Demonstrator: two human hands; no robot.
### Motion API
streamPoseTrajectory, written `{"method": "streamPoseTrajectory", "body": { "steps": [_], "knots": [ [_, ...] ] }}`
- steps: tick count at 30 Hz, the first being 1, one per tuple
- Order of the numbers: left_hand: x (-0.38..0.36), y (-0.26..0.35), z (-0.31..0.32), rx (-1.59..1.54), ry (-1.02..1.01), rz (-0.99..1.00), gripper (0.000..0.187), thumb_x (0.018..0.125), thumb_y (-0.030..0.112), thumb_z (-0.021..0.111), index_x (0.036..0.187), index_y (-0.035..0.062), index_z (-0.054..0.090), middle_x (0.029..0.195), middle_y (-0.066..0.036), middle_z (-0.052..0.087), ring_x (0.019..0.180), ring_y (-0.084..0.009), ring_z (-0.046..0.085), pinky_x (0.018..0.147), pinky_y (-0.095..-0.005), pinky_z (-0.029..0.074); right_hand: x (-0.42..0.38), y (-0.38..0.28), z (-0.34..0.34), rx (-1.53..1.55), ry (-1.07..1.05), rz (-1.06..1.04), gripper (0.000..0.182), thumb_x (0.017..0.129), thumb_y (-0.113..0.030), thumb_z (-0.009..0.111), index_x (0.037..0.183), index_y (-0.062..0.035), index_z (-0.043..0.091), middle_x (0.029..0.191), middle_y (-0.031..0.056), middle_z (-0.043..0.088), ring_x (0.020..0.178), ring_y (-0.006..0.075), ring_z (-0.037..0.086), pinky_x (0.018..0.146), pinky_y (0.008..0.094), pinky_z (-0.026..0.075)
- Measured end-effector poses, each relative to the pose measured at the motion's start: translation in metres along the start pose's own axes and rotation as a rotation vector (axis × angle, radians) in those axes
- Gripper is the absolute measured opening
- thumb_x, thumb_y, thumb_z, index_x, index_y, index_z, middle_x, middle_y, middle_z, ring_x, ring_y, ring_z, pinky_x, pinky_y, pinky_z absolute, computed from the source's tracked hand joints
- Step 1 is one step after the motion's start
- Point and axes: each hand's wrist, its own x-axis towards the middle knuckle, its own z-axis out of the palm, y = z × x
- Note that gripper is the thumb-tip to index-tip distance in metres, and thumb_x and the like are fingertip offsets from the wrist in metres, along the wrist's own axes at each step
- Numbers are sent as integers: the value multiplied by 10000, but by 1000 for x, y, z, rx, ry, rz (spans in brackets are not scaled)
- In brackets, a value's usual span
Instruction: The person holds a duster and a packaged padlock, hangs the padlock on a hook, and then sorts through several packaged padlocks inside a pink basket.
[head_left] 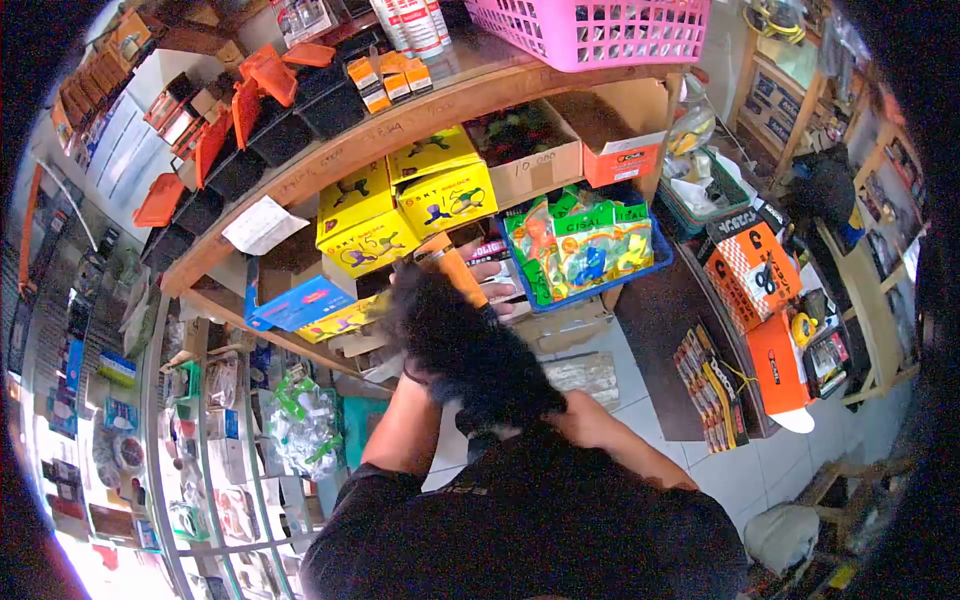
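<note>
Left hand (pixel 500 290) wrapped around an orange tube (pixel 455 268), mostly hidden behind a black duster (pixel 470 350), under the shelf (pixel 330 165). Right hand (pixel 585 420) near duster's base; grip cannot be told.

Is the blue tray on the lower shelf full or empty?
Full. The blue tray is packed with upright green packets that stand above its rim, just beside the black duster the hands hold.
</note>
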Motion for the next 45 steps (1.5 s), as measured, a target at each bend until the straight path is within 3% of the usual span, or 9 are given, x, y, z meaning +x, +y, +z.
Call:
{"method": "streamPoseTrajectory", "body": {
  "steps": [3,7,13,19,23,27,30,34,45],
  "knots": [
    [-2,-4,35,-145,273,105,667,827,564,232,1257,60,302,1245,-133,387,1113,-289,407,939,-433,312,-4,-33,-10,46,50,481,415,827,-404,459,920,-16,570,817,134,606,754,241,567,703,351,425],
    [0,-21,3,-110,-268,2,642,831,551,252,1249,67,317,1247,-123,388,1116,-284,406,941,-437,310,-10,5,0,-33,65,-10,388,835,-382,447,937,-26,562,828,147,603,770,258,570,706,369,424],
    [1,-19,35,-211,402,125,636,830,508,298,1245,26,301,1094,-163,486,983,-331,480,796,-440,436,-15,-12,-4,180,101,434,335,830,-294,472,1031,-27,505,902,192,582,846,359,547,743,391,416],
    [0,-20,38,-297,-42,60,652,830,544,254,1251,48,292,1134,-175,461,978,-337,486,858,-475,375,-18,0,0,-45,162,-112,347,827,-320,485,935,3,547,791,144,601,716,248,569,663,361,430],
    [3,-25,32,-211,-78,69,660,818,546,288,1251,48,291,1171,-177,436,981,-343,489,866,-450,372,-24,-43,-11,33,60,510,339,830,-298,474,964,8,532,835,175,595,785,283,573,705,368,426],
    [3,-23,12,-178,-23,-75,571,837,465,331,1231,53,303,1100,-186,470,955,-369,493,815,-438,420,-19,-7,0,-52,73,-160,333,843,-323,460,920,-16,563,722,116,591,663,208,557,643,338,434],
    [-9,-13,27,-305,397,116,579,831,480,332,1233,65,306,1135,-202,444,1004,-376,456,817,-504,402,-16,-28,-6,52,61,505,280,825,-239,487,986,-15,535,839,163,596,777,290,572,692,357,430],
    [-18,-12,-14,-103,55,-55,647,784,524,390,1233,65,308,1121,-228,447,969,-385,473,805,-500,411,-4,24,16,-145,45,-257,281,823,-267,498,949,-21,549,797,177,586,716,299,561,656,368,436],
    [-19,-12,-13,140,58,-19,592,830,481,339,1238,54,297,1146,-212,433,997,-385,466,818,-474,412,-11,-23,1,-155,-54,-92,267,812,-211,509,982,-7,533,891,179,585,828,290,563,722,375,428]
  ]
}}
